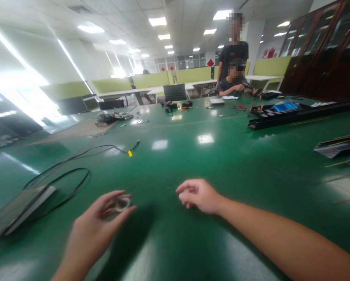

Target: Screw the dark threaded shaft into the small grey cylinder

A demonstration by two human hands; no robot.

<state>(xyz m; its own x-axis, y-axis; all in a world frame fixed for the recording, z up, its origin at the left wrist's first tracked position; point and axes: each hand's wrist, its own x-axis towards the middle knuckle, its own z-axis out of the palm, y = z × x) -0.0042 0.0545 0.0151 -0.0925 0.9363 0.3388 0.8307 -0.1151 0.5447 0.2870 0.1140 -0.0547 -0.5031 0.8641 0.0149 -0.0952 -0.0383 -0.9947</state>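
Observation:
My left hand (100, 218) is above the green table at lower left, with fingers and thumb closed around a small ring-shaped object (123, 203). Its rim is pale and its middle darker; blur and the fingers hide its exact kind. To the right, across a gap, is my right hand (199, 196), reaching in from the lower right with the palm side turned toward the left hand. Its fingers are loosely bent and a little apart, and nothing shows between them.
The green table (169, 164) reflects ceiling lights. At left lie a flat grey-edged case (19, 210) and a black cable (84, 171) with a yellow tag (130, 153). Black channels (297, 113) and thin rods lie at right. Two people (233, 54) are at the far end.

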